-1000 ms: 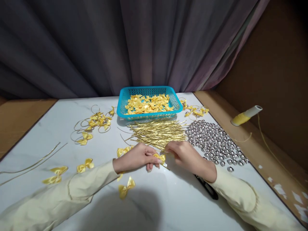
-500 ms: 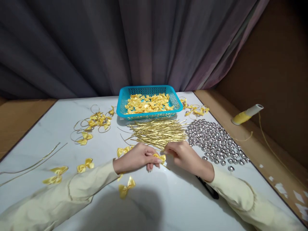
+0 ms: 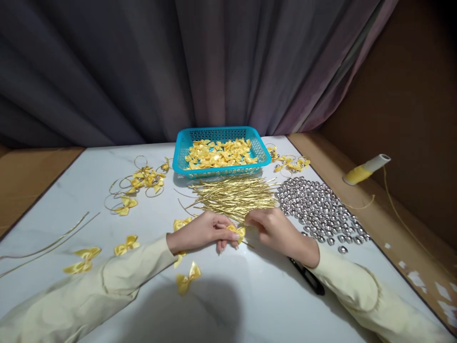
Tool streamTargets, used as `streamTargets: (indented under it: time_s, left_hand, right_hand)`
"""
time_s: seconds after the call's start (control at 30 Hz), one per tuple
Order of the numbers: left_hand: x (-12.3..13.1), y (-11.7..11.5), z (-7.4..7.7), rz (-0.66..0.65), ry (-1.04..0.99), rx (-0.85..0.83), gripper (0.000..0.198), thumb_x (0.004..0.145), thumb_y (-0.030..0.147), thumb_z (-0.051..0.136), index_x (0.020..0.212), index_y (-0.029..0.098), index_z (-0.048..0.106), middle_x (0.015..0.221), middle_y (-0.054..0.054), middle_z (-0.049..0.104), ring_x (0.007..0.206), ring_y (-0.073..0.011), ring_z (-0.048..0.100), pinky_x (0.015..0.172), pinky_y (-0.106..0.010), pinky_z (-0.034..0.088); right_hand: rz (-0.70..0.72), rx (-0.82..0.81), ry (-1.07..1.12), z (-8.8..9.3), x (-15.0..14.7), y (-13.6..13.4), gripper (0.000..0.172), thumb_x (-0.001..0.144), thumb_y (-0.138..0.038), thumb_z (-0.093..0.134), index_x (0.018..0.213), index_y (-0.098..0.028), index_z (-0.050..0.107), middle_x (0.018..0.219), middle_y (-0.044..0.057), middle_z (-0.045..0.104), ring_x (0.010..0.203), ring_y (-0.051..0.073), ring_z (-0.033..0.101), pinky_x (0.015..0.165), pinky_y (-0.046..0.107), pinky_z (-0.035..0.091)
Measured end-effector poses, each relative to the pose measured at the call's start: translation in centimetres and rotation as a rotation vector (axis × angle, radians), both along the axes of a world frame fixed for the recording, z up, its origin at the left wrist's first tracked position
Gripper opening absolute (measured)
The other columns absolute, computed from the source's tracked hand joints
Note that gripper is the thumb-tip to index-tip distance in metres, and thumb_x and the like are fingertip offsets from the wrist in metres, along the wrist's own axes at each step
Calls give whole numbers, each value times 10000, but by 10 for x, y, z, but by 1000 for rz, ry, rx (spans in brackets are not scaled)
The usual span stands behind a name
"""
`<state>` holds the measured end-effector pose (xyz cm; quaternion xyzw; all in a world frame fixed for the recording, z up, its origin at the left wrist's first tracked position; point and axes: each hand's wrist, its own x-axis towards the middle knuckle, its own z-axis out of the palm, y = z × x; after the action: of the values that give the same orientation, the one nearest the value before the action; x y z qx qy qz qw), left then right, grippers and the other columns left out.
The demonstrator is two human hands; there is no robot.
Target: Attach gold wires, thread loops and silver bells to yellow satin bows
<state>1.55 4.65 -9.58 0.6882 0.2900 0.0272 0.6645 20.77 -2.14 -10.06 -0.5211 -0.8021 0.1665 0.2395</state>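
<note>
Between the thumb and fingers of my left hand point(image 3: 205, 232) is a yellow satin bow point(image 3: 239, 232). The end of a thin gold cord point(image 3: 250, 246) shows just below that bow. My right hand point(image 3: 278, 236) is closed in a pinch close to the bow's right side; what its fingertips hold is hidden or too fine to make out. Beyond both hands lies a pile of gold cord pieces point(image 3: 235, 196). More loose bows rest around my left forearm, one of them a yellow bow point(image 3: 188, 278) nearer to me.
A blue basket point(image 3: 223, 172) of yellow bows stands at the back. Small silver bells or beads point(image 3: 317, 209) spread at right, with a black-handled tool point(image 3: 310, 278) under my right wrist. Looped cords with bows point(image 3: 146, 180) lie left; a thread cone point(image 3: 366, 170) stands right.
The bow in my left hand has turned slightly and shows more of its front. My right hand has shifted a little to the right. The rest looks the same.
</note>
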Motion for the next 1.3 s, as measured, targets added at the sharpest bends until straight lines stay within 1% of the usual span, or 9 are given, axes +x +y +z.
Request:
streamTargets:
  time_s: [0.2, 0.33, 0.57, 0.67, 0.83, 1.03, 1.13, 1.3]
  left_hand:
    - [1, 2, 2, -11, -19, -31, 217, 786, 320, 608, 781, 119, 689, 560, 2, 628, 481, -86, 540, 518, -195, 441]
    - [1, 2, 2, -25, -18, -21, 212, 785, 311, 612, 776, 116, 693, 575, -3, 635, 486, -81, 538, 511, -186, 440]
    - [0, 2, -1, -26, -31, -25, 217, 780, 330, 613, 799, 123, 677, 773, -53, 702, 482, -71, 530, 495, -189, 457]
    - [0, 1, -2, -23, -20, -24, 210, 775, 330, 618, 786, 128, 674, 738, -40, 698, 478, -71, 532, 498, -188, 452]
    - [-1, 0, -2, -12, 0, -17, 213, 767, 337, 626, 747, 131, 674, 581, 0, 650, 470, -85, 545, 520, -198, 450]
    - [-1, 1, -4, -8, 26, -6, 235, 758, 358, 633, 757, 129, 682, 605, -12, 662, 473, -90, 556, 496, -192, 441]
    - [-2, 1, -6, -6, 31, 8, 245, 759, 367, 631, 759, 127, 683, 587, -14, 658, 470, -94, 561, 495, -196, 441]
    - [-1, 0, -6, 2, 11, -7, 218, 760, 333, 634, 748, 120, 679, 621, -22, 672, 477, -95, 562, 490, -197, 451]
  right_hand:
    - [5, -25, 51, 0, 3, 3, 271, 605, 26, 396, 681, -158, 580, 636, 4, 616, 551, 102, 505, 530, 193, 296]
    - [8, -31, 43, 1, 3, 3, 268, 601, 30, 405, 677, -154, 585, 630, 3, 615, 547, 99, 500, 526, 189, 293]
    - [23, -35, 38, 4, 4, 2, 273, 595, 14, 391, 690, -159, 580, 632, -2, 605, 550, 97, 488, 528, 191, 296]
    - [22, -36, 55, 5, 5, 2, 251, 606, -3, 390, 684, -162, 569, 627, -3, 596, 550, 99, 488, 524, 195, 296]
    - [15, -25, 57, 4, 4, 2, 243, 614, 0, 400, 681, -160, 569, 623, -2, 595, 546, 99, 484, 522, 195, 290]
    - [30, -7, 22, 2, 2, 1, 268, 571, 33, 393, 665, -152, 564, 624, 7, 603, 552, 102, 486, 527, 195, 284]
    - [31, -4, 23, 3, 1, 0, 257, 574, 29, 395, 655, -150, 561, 614, 6, 601, 548, 101, 485, 523, 196, 280]
    - [32, -17, 11, 3, 1, 0, 248, 598, 21, 400, 666, -150, 566, 620, 7, 607, 550, 103, 493, 523, 202, 279]
